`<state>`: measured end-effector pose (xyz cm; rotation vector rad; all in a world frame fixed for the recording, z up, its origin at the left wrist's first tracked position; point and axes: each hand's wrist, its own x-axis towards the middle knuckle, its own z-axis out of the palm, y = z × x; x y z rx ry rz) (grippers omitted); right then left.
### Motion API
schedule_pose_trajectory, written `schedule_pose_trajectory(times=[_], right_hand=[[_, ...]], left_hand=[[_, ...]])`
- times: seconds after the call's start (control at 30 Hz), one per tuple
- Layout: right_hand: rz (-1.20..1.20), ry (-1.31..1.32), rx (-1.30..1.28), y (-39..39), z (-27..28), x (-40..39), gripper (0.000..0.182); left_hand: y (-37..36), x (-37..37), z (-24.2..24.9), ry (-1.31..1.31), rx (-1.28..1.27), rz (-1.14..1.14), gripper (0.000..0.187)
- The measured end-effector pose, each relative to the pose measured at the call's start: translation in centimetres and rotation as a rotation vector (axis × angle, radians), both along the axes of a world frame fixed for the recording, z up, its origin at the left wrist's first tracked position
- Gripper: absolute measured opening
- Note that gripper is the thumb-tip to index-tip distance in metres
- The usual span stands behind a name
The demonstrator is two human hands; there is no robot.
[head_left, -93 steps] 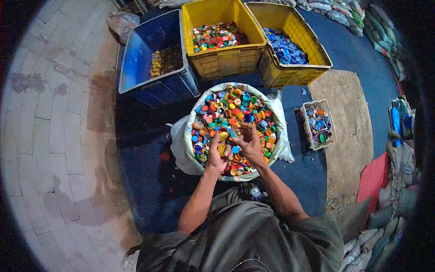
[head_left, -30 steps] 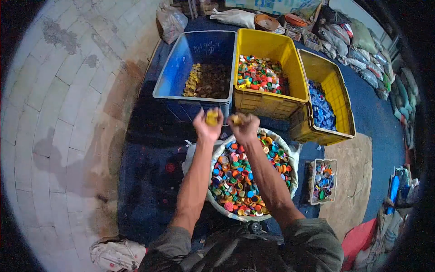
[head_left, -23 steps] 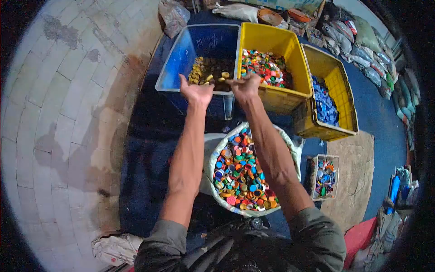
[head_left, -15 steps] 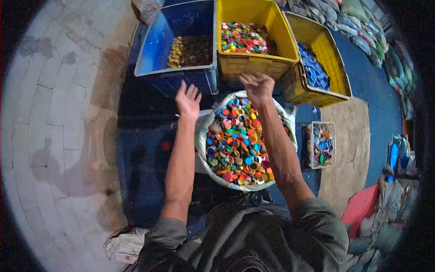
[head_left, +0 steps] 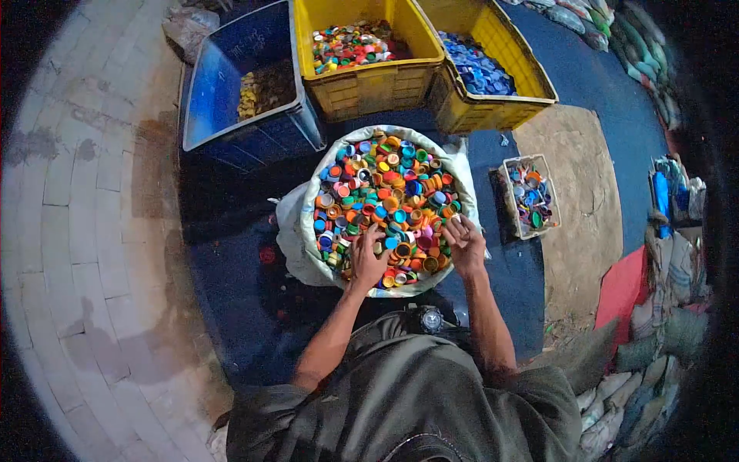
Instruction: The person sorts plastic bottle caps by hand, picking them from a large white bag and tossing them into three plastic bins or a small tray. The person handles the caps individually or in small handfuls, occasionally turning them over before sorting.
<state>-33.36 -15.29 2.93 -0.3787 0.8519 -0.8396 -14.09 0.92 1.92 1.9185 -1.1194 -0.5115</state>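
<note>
- biggest change: both hands are back over the sack (head_left: 310, 202) instead of reaching out by the blue tub (head_left: 202, 104); so they're right in among the loose bottle caps (head_left: 391, 204) again, and the yellow ones they carried out are gone from them
- left hand (head_left: 369, 263) is down at the caps, left of middle and toward the sack's near edge; fingers bent with the thumb a bit apart, but can't tell if there's a cap between them
- right hand (head_left: 469, 250) is up by the sack's right edge, over the near half; fingers curled in loosely, tips close to the caps; can't tell if it's pinching one, too small and blurry
- caps fill the sack pretty much out to its rolled rim, all colours mixed; some lie face up, some tipped on their sides
- past the sack's far edge, yellowish caps sit in the blue tub, mixed colours in the middle yellow tub (head_left: 373, 88), blue ones in the right yellow tub (head_left: 486, 112)
- small white basket (head_left: 541, 232) is off past the sack's right edge, with more small bits in it; neither hand's touching it
</note>
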Motion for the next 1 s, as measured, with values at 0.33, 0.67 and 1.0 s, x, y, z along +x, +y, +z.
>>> schedule_pose_trajectory(times=[0.33, 0.67, 1.0], right_hand=[[0.019, 0.026, 0.008, 3.3, -0.3, -1.9, 0.070], [0.137, -0.024, 0.017, 3.8, -0.8, -1.3, 0.059], [0.471, 0.519, -0.547, 4.2, 0.1, 2.4, 0.048]], left_hand=[[-1.2, -0.6, -1.6, -0.253, 0.129, -0.066, 0.064], [-0.8, -0.6, -2.8, -0.104, 0.079, -0.010, 0.065], [-0.7, -0.1, 0.3, 1.178, -0.150, 0.381, 0.039]])
